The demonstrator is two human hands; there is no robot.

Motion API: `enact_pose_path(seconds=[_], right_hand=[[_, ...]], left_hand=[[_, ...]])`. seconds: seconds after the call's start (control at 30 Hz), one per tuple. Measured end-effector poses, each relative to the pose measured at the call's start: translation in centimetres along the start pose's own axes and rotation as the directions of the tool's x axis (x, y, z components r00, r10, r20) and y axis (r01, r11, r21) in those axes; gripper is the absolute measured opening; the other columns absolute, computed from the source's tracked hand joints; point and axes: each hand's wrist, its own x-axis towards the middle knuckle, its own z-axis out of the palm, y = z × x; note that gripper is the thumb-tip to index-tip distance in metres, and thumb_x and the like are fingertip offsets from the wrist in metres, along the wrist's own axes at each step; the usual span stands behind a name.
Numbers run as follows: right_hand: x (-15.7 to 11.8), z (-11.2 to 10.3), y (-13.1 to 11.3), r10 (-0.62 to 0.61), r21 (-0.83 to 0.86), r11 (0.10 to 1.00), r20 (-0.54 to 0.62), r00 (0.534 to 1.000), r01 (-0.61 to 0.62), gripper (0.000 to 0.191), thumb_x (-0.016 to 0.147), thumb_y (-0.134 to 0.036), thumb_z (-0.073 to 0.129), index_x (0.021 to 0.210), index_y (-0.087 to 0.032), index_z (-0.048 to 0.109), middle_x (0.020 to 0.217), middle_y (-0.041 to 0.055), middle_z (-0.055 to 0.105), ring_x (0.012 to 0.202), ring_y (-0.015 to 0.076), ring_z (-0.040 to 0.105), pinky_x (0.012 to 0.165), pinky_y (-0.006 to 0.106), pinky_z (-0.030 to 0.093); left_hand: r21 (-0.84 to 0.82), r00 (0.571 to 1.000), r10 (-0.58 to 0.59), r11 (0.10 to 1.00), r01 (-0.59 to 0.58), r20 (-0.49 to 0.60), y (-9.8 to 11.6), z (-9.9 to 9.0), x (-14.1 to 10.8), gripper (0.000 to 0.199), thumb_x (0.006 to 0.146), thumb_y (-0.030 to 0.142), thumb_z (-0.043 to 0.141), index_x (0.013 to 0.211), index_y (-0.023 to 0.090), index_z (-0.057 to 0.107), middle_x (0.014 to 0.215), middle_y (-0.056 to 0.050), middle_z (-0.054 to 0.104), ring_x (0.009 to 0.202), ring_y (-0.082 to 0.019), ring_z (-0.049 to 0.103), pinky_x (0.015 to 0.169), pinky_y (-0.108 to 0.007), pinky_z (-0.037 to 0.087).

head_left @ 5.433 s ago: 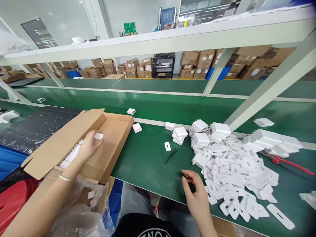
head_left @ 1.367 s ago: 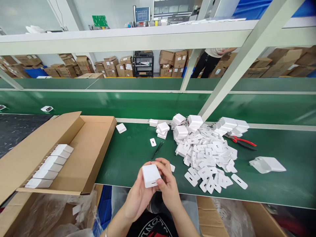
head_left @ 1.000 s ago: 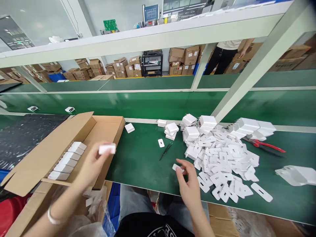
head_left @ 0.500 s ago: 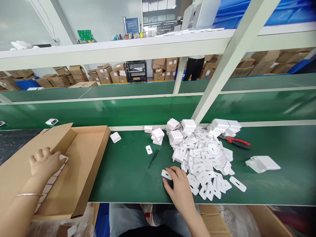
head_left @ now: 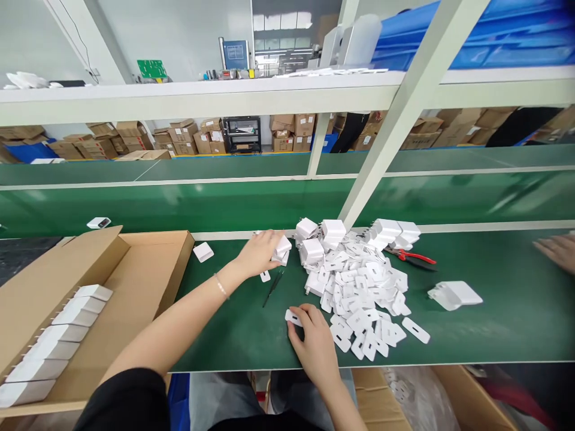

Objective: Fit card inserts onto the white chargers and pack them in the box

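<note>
One white slotted plate (head_left: pixel 290 315) is just left of the heap of loose plates (head_left: pixel 359 293), in the grip of your right hand (head_left: pixel 314 344). Your thumb and fingertips come nearly together on the plate's edge, with the other fingers curled; you cannot tell whether the plate touches the surface (head_left: pixel 224 338) or is slightly raised. Your left hand (head_left: pixel 260 251) lies palm down over a small stack of white blocks (head_left: pixel 282 250), left of the heap's back part. Your fingers reach onto the stack, but the back of your hand hides the underside, so how far that grip is closed, and on what, you cannot tell.

Left of the heap, between your two hands, you have dark tweezers (head_left: pixel 272 288), with a second slotted plate (head_left: pixel 265 276) partly under your left hand. More blocks (head_left: pixel 332 230) stand against the heap's back edge. Behind and right of the heap are a cluster of blocks (head_left: pixel 390 231) and red-handled pliers (head_left: pixel 411 257); farther right lies a larger white piece (head_left: pixel 455 294). Well left of the heap, an open carton (head_left: pixel 130 287) holds a row of white blocks (head_left: pixel 58 350). Far to the heap's right, another person's hand (head_left: pixel 557 248) shows.
</note>
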Motion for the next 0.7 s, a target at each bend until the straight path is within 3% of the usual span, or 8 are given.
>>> enact_pose_path(seconds=[0.1,0.2,0.33,0.53,0.63,0.7], right_hand=[[-0.1,-0.2,-0.1,0.003,0.013,1.0,0.014,1.0,-0.003,0.024,0.099,-0.015,0.056,0.122,-0.02,0.062,0.112,0.0109,0.061,0.1,0.0279,0.064,0.083,0.043,0.057],[-0.1,-0.3,-0.2,0.008,0.023,1.0,0.018,1.0,-0.008,0.025,0.098,-0.014,0.056,0.121,-0.02,0.062,0.112,0.0106,0.061,0.1,0.0277,0.064,0.084,0.043,0.057],[-0.1,-0.3,-0.2,0.032,0.041,0.999,0.003,0.999,-0.032,0.025,0.098,-0.015,0.059,0.123,-0.02,0.06,0.114,0.0113,0.06,0.103,0.0286,0.063,0.085,0.043,0.058],[-0.1,0.0,0.2,0.036,0.11,0.993,0.007,0.999,-0.036,0.011,0.104,-0.022,0.053,0.112,-0.02,0.061,0.107,0.0102,0.061,0.095,0.0266,0.064,0.081,0.041,0.056],[-0.2,-0.1,0.2,0.049,0.132,0.99,0.006,0.999,-0.049,0.012,0.105,-0.03,0.056,0.108,-0.021,0.063,0.106,0.0091,0.063,0.09,0.0253,0.065,0.079,0.039,0.055],[-0.3,-0.4,0.1,0.058,0.171,0.983,0.016,0.998,-0.06,0.015,0.104,-0.035,0.059,0.106,-0.022,0.065,0.105,0.0076,0.065,0.083,0.0222,0.064,0.075,0.035,0.054]], left_hand=[[-0.038,0.998,0.047,0.998,-0.045,0.047,0.7,2.0,2.6,0.067,0.078,0.015,0.083,0.14,0.02,0.057,0.135,-0.017,0.058,0.126,-0.037,0.058,0.103,-0.047,0.051],[-0.072,0.999,0.025,0.997,-0.023,0.025,0.1,2.5,1.7,0.039,0.089,0.016,0.072,0.127,0.019,0.063,0.125,-0.016,0.06,0.117,-0.033,0.061,0.095,-0.044,0.054],[-0.079,0.996,-0.079,0.994,0.074,-0.052,-0.9,2.6,-3.6,0.032,0.094,0.015,0.061,0.126,0.02,0.061,0.129,-0.016,0.057,0.117,-0.033,0.059,0.099,-0.049,0.052],[-0.124,0.959,-0.256,0.963,0.241,-0.118,-2.0,3.0,-11.6,0.054,0.098,0.022,0.059,0.149,0.021,0.043,0.133,-0.016,0.061,0.119,-0.036,0.059,0.1,-0.055,0.051],[-0.338,0.919,-0.343,0.903,0.265,-0.196,-0.4,2.7,-13.9,0.057,0.098,0.027,0.064,0.15,0.026,0.041,0.145,-0.014,0.058,0.132,-0.034,0.056,0.109,-0.053,0.047],[-0.606,0.89,-0.387,0.776,0.174,-0.239,1.6,2.4,-15.1,0.051,0.099,0.028,0.065,0.145,0.03,0.045,0.152,-0.012,0.054,0.139,-0.03,0.053,0.112,-0.048,0.046]])
